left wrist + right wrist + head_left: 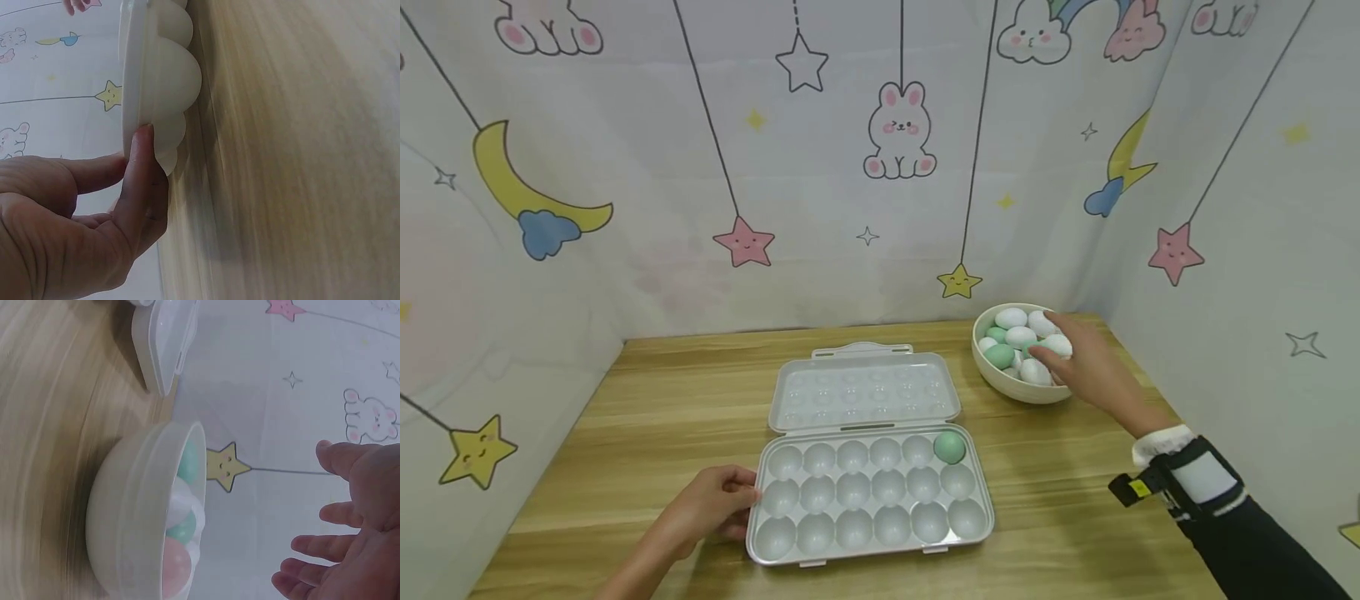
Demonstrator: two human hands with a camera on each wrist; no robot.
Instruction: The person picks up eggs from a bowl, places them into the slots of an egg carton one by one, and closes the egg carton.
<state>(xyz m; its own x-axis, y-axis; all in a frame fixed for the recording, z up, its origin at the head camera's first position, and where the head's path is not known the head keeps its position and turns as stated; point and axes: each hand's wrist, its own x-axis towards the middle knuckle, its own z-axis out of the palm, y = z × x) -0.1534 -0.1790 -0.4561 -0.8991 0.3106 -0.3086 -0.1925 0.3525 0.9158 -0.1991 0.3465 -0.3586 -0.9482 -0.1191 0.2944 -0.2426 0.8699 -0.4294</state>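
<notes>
A white plastic egg box [872, 553] lies with its lid [865, 387] folded back, its hollows in three rows. One green egg [950, 447] sits in the back right hollow. My left hand [715, 504] pinches the box's left rim, finger and thumb at the edge in the left wrist view. Over the cream bowl [1026, 395] my right hand [1093, 367] hovers with spread fingers, holding nothing. White and green eggs fill the bowl, and a pink egg [177, 567] shows near its rim in the right wrist view.
The box and bowl stand on a wood-grain table [685, 400], the bowl at the back right. Cloth walls [820, 275] printed with stars and rabbits rise behind and at both sides. A black strap [1195, 479] with a device wraps my right wrist.
</notes>
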